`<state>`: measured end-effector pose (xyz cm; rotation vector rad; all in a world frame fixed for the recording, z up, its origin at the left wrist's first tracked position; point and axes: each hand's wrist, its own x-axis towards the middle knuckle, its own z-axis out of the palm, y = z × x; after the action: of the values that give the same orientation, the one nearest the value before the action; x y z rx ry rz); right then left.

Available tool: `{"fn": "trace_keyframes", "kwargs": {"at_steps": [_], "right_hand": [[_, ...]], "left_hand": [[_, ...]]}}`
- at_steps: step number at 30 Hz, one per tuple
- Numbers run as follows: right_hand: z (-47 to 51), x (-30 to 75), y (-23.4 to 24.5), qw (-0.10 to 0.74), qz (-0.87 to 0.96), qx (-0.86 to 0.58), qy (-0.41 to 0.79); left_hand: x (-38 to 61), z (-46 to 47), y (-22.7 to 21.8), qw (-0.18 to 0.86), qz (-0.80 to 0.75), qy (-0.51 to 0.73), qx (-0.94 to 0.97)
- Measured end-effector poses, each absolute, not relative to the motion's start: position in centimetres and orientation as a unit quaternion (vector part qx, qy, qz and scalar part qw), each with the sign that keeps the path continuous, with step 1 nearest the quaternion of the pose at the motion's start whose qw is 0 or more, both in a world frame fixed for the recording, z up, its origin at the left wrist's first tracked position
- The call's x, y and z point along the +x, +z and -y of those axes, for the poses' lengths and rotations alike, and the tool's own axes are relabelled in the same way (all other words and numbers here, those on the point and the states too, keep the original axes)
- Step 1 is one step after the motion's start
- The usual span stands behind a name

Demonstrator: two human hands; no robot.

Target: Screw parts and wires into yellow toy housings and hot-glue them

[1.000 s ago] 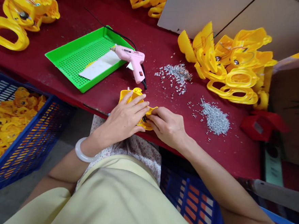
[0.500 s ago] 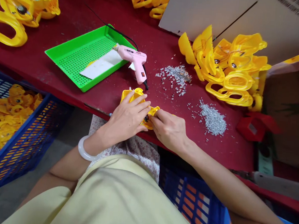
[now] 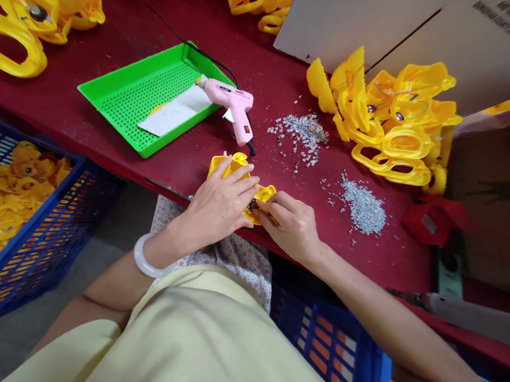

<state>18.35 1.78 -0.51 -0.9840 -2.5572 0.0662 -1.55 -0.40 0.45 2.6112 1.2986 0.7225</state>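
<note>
A yellow plastic toy shell lies at the front edge of the red table, largely covered by my hands. Across its left part rests my left hand, palm down with fingers stretched out and slightly spread. My right hand is closed in a pinch over the shell's right part. Its fingertips meet beside a small dark piece inside the shell; whatever they hold is too small and hidden to name. Just beyond the shell lies a pink glue gun, its nozzle over a green tray's rim.
The green tray holds a white card. Small clear-looking bits and silver screws lie in piles. More yellow shells are heaped at the right and back left. Blue crates stand below the table.
The right fingers have shifted slightly at the dark piece, with the knuckles a little less curled. My left hand stays on the shell. The whole view has moved slightly.
</note>
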Motion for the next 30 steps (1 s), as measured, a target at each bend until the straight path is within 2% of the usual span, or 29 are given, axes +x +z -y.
{"fn": "trace_keyframes", "kwargs": {"at_steps": [7,12,16,30], "right_hand": [[-1.1,18.3,-0.2,0.223,0.905,-0.36,-0.036],[-1.5,18.6,0.1,0.234,0.875,-0.421,0.041],[-2.1,18.6,0.1,0.205,0.867,-0.445,0.094],[-1.1,17.5,0.3,0.156,0.867,-0.473,0.007]], "left_hand": [[-1.4,0.4,0.3,0.062,-0.441,0.225,0.867],[-1.7,0.5,0.3,0.066,-0.432,0.235,0.868],[-1.7,0.6,0.5,0.068,-0.432,0.23,0.87],[-1.5,0.5,0.5,0.04,-0.434,0.191,0.88]]}}
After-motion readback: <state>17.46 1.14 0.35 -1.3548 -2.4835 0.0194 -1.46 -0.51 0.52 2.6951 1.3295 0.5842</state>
